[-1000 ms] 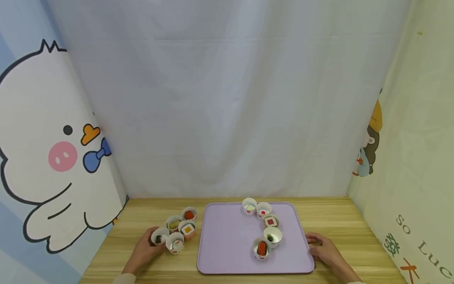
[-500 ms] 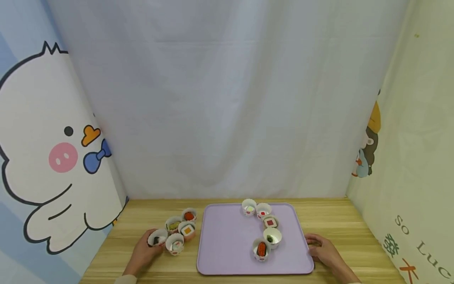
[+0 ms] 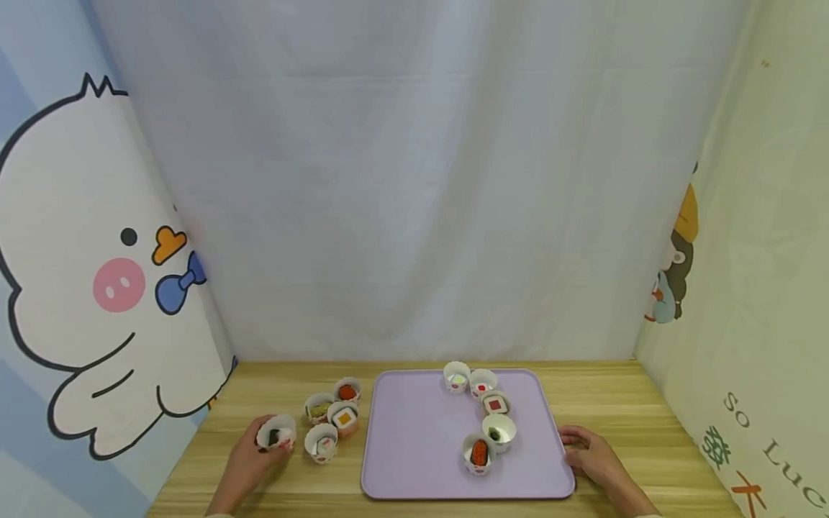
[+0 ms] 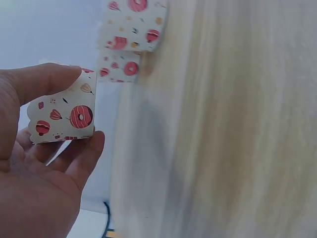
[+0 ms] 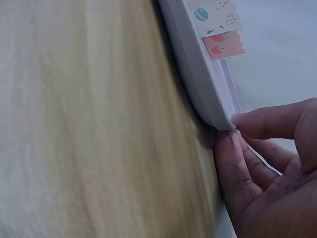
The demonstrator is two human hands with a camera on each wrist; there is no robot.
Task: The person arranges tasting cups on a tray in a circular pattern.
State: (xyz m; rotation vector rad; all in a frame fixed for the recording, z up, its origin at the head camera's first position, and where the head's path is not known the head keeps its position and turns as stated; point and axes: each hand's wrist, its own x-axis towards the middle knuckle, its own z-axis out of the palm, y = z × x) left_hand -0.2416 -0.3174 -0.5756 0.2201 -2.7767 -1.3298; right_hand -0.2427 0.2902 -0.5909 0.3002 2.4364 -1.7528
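left hand [image 3: 249, 457] and the held cup [image 3: 280, 430] have shifted toward the person's left since the earlier frame, so a gap now shows between it and the pale-filled cup [image 3: 321, 442]; right hand [image 3: 596, 457] and tray [image 3: 414, 446] look unchanged. left hand grips the held cup by its outer wall, thumb one side, fingers the other, mouth up, presumably so the dark filling [image 3: 274, 436] stays in; base seems just off the wood, contact can't be confirmed. held cup is at the front left, well apart from the tray. right hand pinches the tray rim near the front right corner, thumb on the edge, finger below, likely to steady it.

pale-filled cup, orange-and-white cup [image 3: 343, 417], yellowish cup [image 3: 318, 409] and red cup [image 3: 347, 391] stand bunched left of the tray, probably for easy reach. five more cups run in a bent line down the tray's right half, red-orange cup [image 3: 478, 455] nearest the person; raised rim probably stops sliding.

table [image 3: 589, 396]: light wood grain. white curtain [image 3: 414, 180] behind; left panel blue with a cartoon bird [image 3: 71, 216]; right panel [image 3: 764, 252] pale, with lettering.
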